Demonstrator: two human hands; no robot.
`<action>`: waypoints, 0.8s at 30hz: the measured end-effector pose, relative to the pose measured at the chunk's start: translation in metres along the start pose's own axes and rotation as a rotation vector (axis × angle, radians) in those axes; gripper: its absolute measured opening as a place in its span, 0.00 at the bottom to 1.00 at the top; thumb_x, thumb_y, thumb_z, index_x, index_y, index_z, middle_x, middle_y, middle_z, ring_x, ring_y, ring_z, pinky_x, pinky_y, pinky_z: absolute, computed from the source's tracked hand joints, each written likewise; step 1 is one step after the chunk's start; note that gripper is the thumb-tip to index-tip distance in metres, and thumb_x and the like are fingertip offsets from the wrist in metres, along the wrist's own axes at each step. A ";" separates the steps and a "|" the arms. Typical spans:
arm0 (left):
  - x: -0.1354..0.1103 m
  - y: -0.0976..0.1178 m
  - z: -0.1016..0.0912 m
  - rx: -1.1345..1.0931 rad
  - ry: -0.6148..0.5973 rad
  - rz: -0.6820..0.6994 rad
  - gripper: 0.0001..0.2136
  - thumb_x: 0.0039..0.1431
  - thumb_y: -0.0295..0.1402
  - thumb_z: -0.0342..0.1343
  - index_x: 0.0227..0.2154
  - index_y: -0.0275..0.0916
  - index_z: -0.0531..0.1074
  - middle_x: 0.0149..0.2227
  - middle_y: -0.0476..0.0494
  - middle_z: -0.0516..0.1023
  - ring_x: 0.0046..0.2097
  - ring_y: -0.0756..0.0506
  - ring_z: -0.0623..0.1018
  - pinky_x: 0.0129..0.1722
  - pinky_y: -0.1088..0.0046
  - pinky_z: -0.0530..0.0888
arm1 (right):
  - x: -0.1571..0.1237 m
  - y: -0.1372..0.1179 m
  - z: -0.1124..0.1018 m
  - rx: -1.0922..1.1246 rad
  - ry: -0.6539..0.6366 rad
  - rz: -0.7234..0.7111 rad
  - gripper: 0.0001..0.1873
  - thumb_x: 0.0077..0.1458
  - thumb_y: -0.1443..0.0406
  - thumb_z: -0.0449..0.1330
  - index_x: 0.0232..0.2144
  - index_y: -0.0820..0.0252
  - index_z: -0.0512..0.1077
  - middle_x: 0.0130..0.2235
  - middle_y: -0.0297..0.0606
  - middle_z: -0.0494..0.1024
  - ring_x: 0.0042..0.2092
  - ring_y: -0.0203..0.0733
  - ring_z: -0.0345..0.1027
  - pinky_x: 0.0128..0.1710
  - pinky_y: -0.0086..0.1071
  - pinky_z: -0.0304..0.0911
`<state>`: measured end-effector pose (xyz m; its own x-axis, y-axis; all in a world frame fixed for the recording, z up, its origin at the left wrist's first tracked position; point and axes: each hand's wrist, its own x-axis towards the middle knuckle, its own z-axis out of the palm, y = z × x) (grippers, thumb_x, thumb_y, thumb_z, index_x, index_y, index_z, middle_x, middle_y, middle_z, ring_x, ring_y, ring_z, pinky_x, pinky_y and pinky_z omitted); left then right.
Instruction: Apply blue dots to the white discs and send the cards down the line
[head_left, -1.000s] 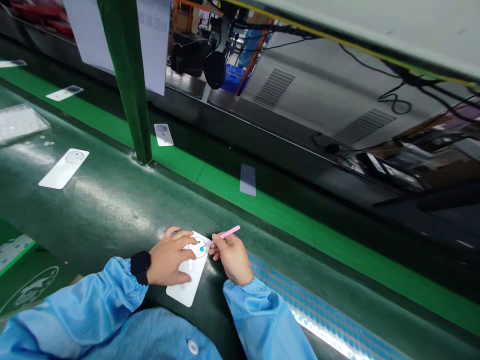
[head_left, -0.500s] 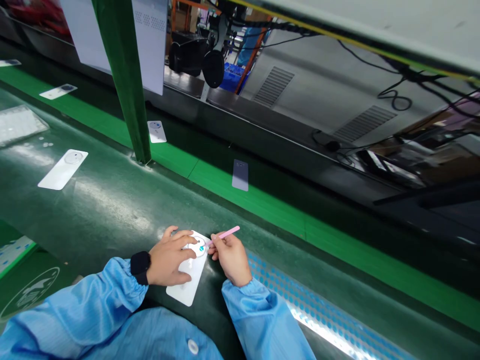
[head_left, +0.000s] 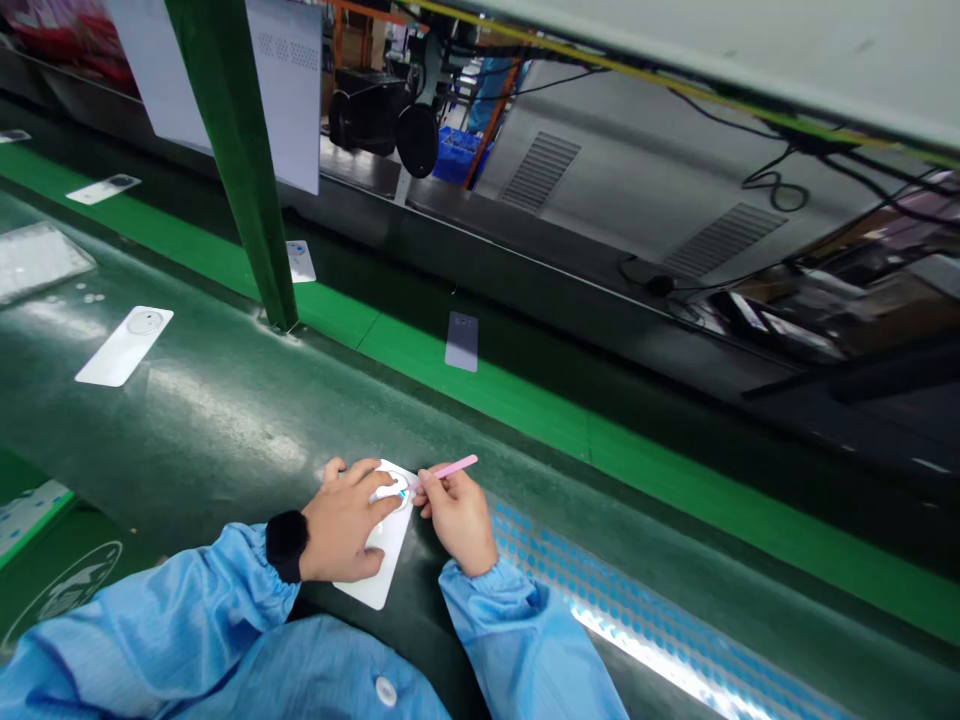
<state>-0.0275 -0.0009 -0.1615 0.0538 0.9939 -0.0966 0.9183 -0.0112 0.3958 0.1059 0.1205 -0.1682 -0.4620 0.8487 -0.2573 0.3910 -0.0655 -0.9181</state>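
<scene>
A white phone back cover (head_left: 386, 570) with a round camera ring lies on the green bench in front of me. My left hand (head_left: 346, 520) rests on it, fingers spread, a fingertip at the small blue film (head_left: 403, 492) inside the ring. My right hand (head_left: 457, 510) is beside the cover's upper right corner, pinching slim pink tweezers (head_left: 456, 467). Their rounded end points up and right; the tip reaches toward the ring, partly hidden by my fingers. By my right forearm lies a clear sheet (head_left: 585, 575) with rows of blue dots.
Another white cover (head_left: 124, 346) lies on the bench to the left, near a clear tray (head_left: 41, 262). Beyond the bench runs a green conveyor belt (head_left: 525, 400) carrying several covers, one of them grey (head_left: 461, 342). A green post (head_left: 236, 160) rises at the bench's far edge.
My left fingertip has moved onto the blue film, covering more of it. Covers on the belt have shifted slightly left. My right hand keeps its pinch, nearly in place.
</scene>
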 end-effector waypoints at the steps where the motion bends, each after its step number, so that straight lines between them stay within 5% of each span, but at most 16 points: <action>1: 0.000 0.002 -0.002 0.019 -0.013 -0.006 0.26 0.49 0.43 0.57 0.52 0.44 0.65 0.57 0.41 0.64 0.60 0.33 0.56 0.50 0.50 0.57 | 0.000 0.001 0.000 0.000 0.000 -0.002 0.20 0.44 0.48 0.59 0.25 0.59 0.69 0.19 0.35 0.74 0.18 0.38 0.66 0.19 0.30 0.62; 24: 0.007 0.015 -0.012 0.167 -0.085 -0.092 0.26 0.46 0.41 0.58 0.51 0.42 0.66 0.57 0.35 0.61 0.57 0.33 0.59 0.49 0.53 0.59 | -0.003 0.009 -0.003 0.323 0.024 -0.072 0.22 0.43 0.48 0.64 0.27 0.61 0.69 0.19 0.33 0.74 0.17 0.33 0.65 0.17 0.25 0.62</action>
<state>-0.0182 0.0077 -0.1453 -0.0068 0.9788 -0.2049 0.9728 0.0540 0.2253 0.1135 0.1187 -0.1748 -0.4587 0.8691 -0.1850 0.0841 -0.1649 -0.9827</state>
